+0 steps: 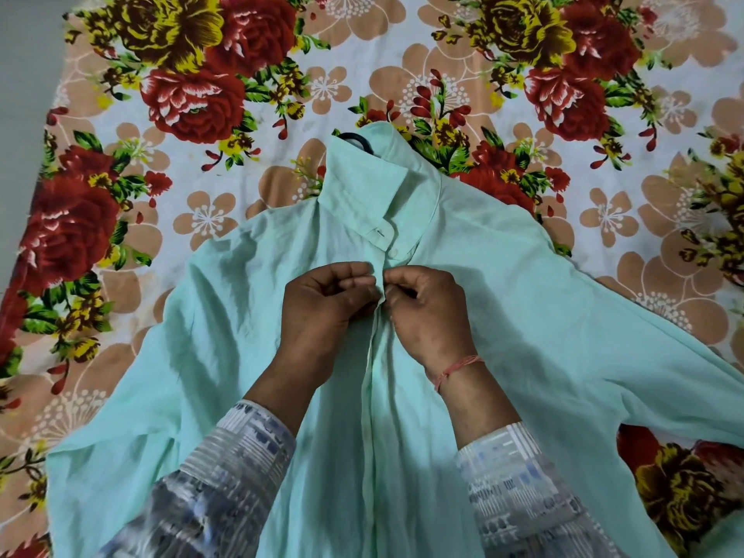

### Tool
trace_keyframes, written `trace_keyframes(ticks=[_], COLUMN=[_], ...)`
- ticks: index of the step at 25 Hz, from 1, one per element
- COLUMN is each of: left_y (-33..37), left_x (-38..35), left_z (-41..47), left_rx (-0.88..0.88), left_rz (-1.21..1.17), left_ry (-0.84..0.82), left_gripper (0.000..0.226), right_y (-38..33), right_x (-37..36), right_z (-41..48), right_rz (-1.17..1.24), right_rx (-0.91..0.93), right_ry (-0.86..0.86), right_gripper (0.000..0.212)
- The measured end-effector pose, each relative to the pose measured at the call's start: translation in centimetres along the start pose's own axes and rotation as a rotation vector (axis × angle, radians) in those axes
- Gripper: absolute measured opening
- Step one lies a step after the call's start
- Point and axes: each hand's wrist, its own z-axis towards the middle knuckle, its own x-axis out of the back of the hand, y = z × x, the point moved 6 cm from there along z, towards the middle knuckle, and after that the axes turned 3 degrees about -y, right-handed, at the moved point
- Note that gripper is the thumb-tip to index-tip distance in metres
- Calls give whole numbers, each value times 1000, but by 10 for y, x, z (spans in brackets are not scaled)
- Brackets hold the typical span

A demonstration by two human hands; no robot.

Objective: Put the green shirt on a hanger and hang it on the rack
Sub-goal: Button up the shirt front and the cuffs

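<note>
Across the middle of the bedsheet (201,219), running from its near edge toward its far edge: one shirt (503,316), pale green, front up, sleeves spread toward the left and right edges. Long axis: collar (374,183) far from you, hem near you and out of view.

Hanger (356,139): black, only its hook showing, poking out of the collar on the far-left side. The rest is hidden under cloth, so it is judged to be inside the shirt already.

Placket (372,396): runs down the shirt's centre line, directly between your two hands. One button (393,252) shows just beyond your fingertips, toward the collar; whether it is done up cannot be told.

Left hand (322,308): fingers (354,281) curled, pinching the placket's left edge.

Right hand (426,316): fingers (402,292) curled, pinching its right edge; thread band (459,366) on that wrist.

The two pinches meet, touching, at one spot on the placket. Neither hand is nearer; both sit on the seam alike.

Step judged: fastening a button near the top. The coming move turns on that centre line: lower buttons would lie toward you along it. Rack: not in view.
</note>
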Motion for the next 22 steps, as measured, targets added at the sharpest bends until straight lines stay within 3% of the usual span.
trace_keyframes(ticks=[4,12,18,22], left_y=[1,-5,-4,43], left_x=[-5,-4,-4,-7], left_z=[0,1,7,5], left_rx=[-20,11,55,-201], left_rz=[26,22,170,538], left_ry=[-15,-43,40,183], left_gripper=[25,27,25,9], right_y=[3,8,-4,-30], right_x=[-3,-4,-8,19], right_z=[2,0,-3,12], right_rz=[24,128,-44,-222], right_rx=[-5,23,158,244], right_ry=[-39,63,17,185], right_gripper=[11,22,28,7])
